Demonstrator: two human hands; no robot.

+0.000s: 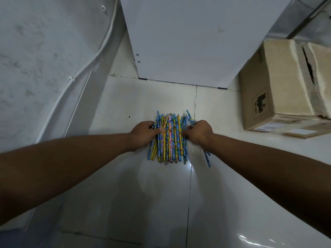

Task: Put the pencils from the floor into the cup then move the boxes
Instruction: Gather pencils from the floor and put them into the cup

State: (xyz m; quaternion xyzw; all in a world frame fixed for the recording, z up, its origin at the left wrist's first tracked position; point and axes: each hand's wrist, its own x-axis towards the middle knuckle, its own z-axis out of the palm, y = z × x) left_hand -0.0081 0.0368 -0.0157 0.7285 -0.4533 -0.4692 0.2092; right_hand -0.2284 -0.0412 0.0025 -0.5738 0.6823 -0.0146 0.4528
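1. The pencils (pixel 172 136) lie on the pale tiled floor (pixel 125 185), side by side in one flat, crowded bundle, running near to far. Most are blue or yellow, and a few are pink.
2. The far side is closed off by a white cabinet panel (pixel 188 42) that stands upright just beyond the bundle, well clear of the pencil tips. Two screws (pixel 137 54) show on its left edge.
3. On the left rises a grey-white wall (pixel 44 59), with one white cable (pixel 84 68) clipped along it and curving down towards the floor.
4. On the right stands one cardboard box (pixel 268 90) with a black printed mark on its side. It is near the bundle but does not touch it. Flat cardboard (pixel 300 132) bearing white labels lies at the near foot of the box.
5. The box's top flaps are parted along a dark slit, and I cannot tell what is inside.
6. Both bare forearms reach in from the near side. The left hand (pixel 144 132) grips the left edge of the bundle, with the fingers curled over it and the thumb laid across the pencils.
7. The right hand (pixel 199 132) grips the right edge with curled fingers. A few blue pencils stick out slantwise from under its wrist towards the near side.
8. Counted: two hands, one box, one cable and two screws. The pencils overlap too closely for an exact count, but there are well over a dozen.
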